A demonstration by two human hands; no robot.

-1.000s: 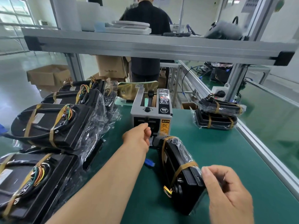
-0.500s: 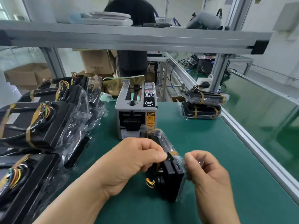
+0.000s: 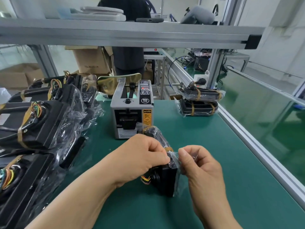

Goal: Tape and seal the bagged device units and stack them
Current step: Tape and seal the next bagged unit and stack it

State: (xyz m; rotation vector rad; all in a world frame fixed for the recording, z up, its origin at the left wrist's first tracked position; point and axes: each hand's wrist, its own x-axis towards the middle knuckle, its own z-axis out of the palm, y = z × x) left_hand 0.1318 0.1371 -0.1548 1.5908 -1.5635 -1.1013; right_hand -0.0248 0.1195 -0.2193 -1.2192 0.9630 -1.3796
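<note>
A black device unit in a clear bag (image 3: 165,180) stands on edge on the green mat, just in front of the grey tape dispenser (image 3: 132,111). My left hand (image 3: 142,156) is curled over its top near end and pinches the bag there. My right hand (image 3: 199,164) pinches the clear bag flap at the unit's right top corner. Brown tape bands wrap the unit farther back. Two taped bagged units (image 3: 199,103) lie stacked at the back right. Several bagged units (image 3: 38,123) crowd the left side.
An aluminium rail (image 3: 257,146) edges the mat on the right. A metal shelf beam (image 3: 132,35) crosses overhead. Cardboard boxes (image 3: 92,61) and a person in dark clothes (image 3: 128,60) stand behind the bench. Green mat (image 3: 206,134) shows bare right of the dispenser.
My left hand left the dispenser's mouth and came back to the unit's near end. My right hand rose to the flap, and both hands now pinch the bag together.
</note>
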